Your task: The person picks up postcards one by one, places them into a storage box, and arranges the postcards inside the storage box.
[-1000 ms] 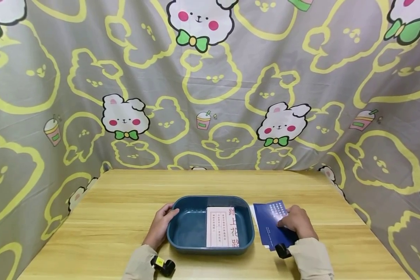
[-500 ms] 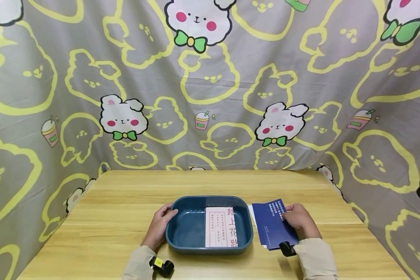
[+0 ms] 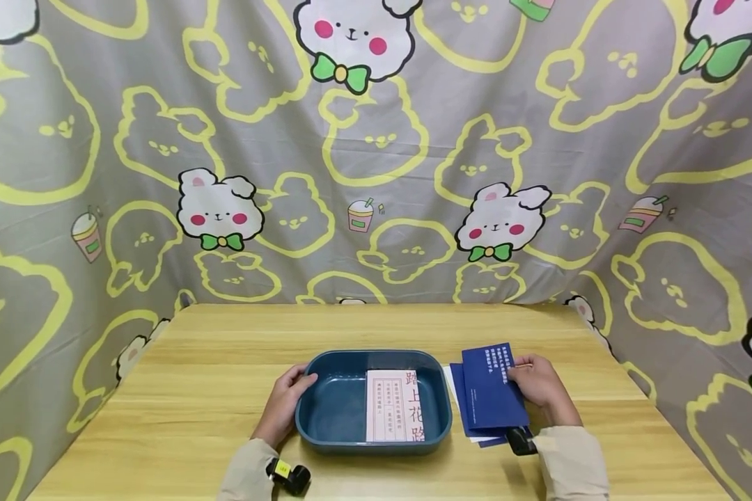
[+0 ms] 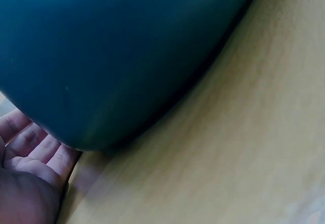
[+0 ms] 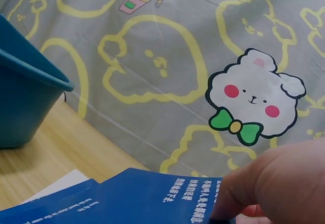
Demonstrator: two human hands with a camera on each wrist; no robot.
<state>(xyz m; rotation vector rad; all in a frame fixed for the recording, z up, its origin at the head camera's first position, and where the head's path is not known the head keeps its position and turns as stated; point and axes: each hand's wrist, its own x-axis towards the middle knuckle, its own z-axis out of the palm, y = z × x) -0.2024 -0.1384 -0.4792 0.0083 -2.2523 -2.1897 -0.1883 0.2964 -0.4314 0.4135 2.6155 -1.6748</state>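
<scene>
My left hand (image 3: pixel 285 403) holds the left end of a dark blue-green plastic basin (image 3: pixel 333 412), its thumb over the rim and its fingers along the outer wall (image 4: pixel 96 56). A pale pink printed card or thin book (image 3: pixel 390 407) lies inside, in the basin's right half. To the right of the basin, my right hand (image 3: pixel 542 386) pinches the right edge of a dark blue card (image 3: pixel 491 390) with white printing, thumb on top. The card is raised and tilted. Beneath it, a second blue card (image 3: pixel 458 384) and a white sheet (image 3: pixel 478 439) partly show on the table.
The wooden table (image 3: pixel 225 369) runs back to a grey curtain (image 3: pixel 407 153) with yellow outlines and white rabbits. Curtain also hangs on both sides. A small black camera is strapped on each wrist.
My right hand has drawn the top blue card up and away from the ones beneath, shifting its grip to the right edge. The left hand and the basin stay in place.
</scene>
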